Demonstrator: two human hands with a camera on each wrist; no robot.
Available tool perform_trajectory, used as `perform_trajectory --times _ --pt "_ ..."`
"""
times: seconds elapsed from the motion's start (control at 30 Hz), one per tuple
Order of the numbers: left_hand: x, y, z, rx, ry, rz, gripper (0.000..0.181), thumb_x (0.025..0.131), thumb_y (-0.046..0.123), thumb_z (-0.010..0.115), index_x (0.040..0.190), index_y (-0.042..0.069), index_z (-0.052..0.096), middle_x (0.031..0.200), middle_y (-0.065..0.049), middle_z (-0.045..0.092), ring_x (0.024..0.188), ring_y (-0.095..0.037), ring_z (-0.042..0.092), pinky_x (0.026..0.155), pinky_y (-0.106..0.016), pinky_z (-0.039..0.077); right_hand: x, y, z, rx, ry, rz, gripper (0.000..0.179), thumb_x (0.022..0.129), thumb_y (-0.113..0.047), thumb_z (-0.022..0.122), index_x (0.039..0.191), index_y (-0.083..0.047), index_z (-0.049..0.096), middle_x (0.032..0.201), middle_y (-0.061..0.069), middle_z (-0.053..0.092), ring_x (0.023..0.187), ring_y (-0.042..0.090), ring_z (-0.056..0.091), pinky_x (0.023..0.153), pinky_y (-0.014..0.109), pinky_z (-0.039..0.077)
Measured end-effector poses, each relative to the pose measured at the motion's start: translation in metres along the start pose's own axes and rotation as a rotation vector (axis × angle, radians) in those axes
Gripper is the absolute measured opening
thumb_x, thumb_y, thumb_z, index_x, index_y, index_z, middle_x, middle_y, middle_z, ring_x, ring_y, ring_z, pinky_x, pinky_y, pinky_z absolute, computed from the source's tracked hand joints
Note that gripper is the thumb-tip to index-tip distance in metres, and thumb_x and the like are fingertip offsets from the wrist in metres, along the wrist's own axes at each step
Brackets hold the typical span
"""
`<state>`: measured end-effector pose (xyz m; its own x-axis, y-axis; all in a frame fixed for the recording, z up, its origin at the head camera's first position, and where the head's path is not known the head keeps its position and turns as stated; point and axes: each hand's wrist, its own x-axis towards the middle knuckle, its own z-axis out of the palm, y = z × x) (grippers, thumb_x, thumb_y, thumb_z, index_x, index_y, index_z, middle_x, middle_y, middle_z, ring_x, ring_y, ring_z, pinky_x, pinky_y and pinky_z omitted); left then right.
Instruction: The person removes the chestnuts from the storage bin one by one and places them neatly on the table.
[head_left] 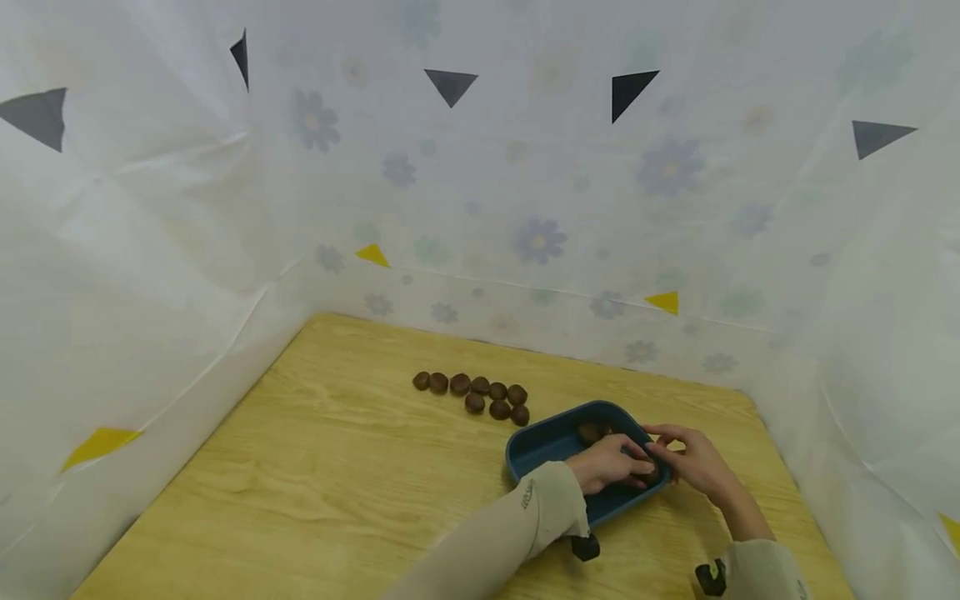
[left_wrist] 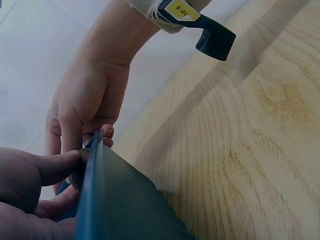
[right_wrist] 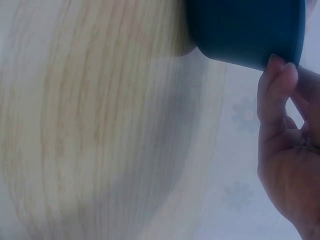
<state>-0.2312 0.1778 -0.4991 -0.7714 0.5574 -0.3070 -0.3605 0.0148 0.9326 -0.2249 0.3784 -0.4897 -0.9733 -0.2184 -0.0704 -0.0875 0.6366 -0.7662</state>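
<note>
A dark blue rectangular box (head_left: 542, 443) stands on the table, right of the middle in the head view. My left hand (head_left: 606, 463) reaches over its near side and pinches a brown chestnut (left_wrist: 75, 181) by the inner right wall. Another chestnut (head_left: 588, 431) lies in the box by the far wall; the hand partly covers the inside. At the right corner, my right hand (head_left: 699, 460) pinches the rim between thumb and fingers. In the right wrist view, its fingertips (right_wrist: 284, 77) press against the box's outer wall.
Several chestnuts (head_left: 459, 384) lie in two uneven rows beyond the box to the left. The wooden table (head_left: 300, 467) is closed in by white flower-patterned sheeting (head_left: 480, 208) at the back and sides. Black camera mounts (head_left: 585, 547) hang from both wrists.
</note>
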Motion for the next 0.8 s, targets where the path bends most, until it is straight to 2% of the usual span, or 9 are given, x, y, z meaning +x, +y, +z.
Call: perform_trajectory --times 0.17,0.3,0.53,0.73,0.8 --pt "-0.006 0.005 -0.004 -0.005 0.006 0.006 0.016 0.099 0.002 0.068 0.114 0.002 0.062 0.102 -0.01 0.066 0.099 -0.036 0.073 0.09 -0.045 0.062 0.002 0.0 0.002 0.011 -0.004 -0.005 0.046 0.106 -0.022 0.062 0.146 0.001 0.056 0.101 0.017 0.062 0.054 0.024 0.06 0.051 0.041 0.057" --pt "-0.011 0.011 -0.011 -0.019 0.003 0.027 0.015 0.1 0.001 0.067 0.113 0.003 0.062 0.099 -0.011 0.069 0.098 -0.034 0.073 0.088 -0.044 0.063 0.003 0.0 0.002 0.012 -0.001 -0.019 0.046 0.106 -0.021 0.062 0.146 0.0 0.057 0.103 0.017 0.062 0.053 0.027 0.059 0.05 0.042 0.058" --pt "-0.019 0.023 -0.025 -0.001 0.053 0.118 0.014 0.1 0.006 0.069 0.114 0.006 0.064 0.099 -0.008 0.066 0.09 -0.026 0.073 0.089 -0.042 0.063 -0.001 -0.003 0.002 -0.011 0.018 -0.013 0.045 0.105 -0.022 0.064 0.144 0.0 0.058 0.093 0.012 0.062 0.051 0.023 0.058 0.049 0.04 0.056" --pt "-0.027 0.033 -0.054 -0.051 0.049 0.179 0.019 0.102 0.007 0.066 0.12 0.007 0.064 0.107 -0.009 0.063 0.097 -0.024 0.072 0.102 -0.048 0.058 -0.002 -0.001 0.001 -0.028 0.032 -0.028 0.045 0.106 -0.023 0.063 0.143 0.001 0.059 0.094 0.011 0.063 0.051 0.024 0.059 0.048 0.041 0.056" --pt "-0.033 0.035 -0.066 -0.033 0.054 0.194 0.021 0.102 0.009 0.066 0.123 0.008 0.063 0.111 -0.009 0.063 0.102 -0.028 0.072 0.104 -0.049 0.057 -0.001 -0.001 0.002 -0.021 0.034 -0.021 0.044 0.105 -0.023 0.064 0.143 -0.001 0.06 0.094 0.011 0.063 0.051 0.024 0.06 0.048 0.041 0.056"
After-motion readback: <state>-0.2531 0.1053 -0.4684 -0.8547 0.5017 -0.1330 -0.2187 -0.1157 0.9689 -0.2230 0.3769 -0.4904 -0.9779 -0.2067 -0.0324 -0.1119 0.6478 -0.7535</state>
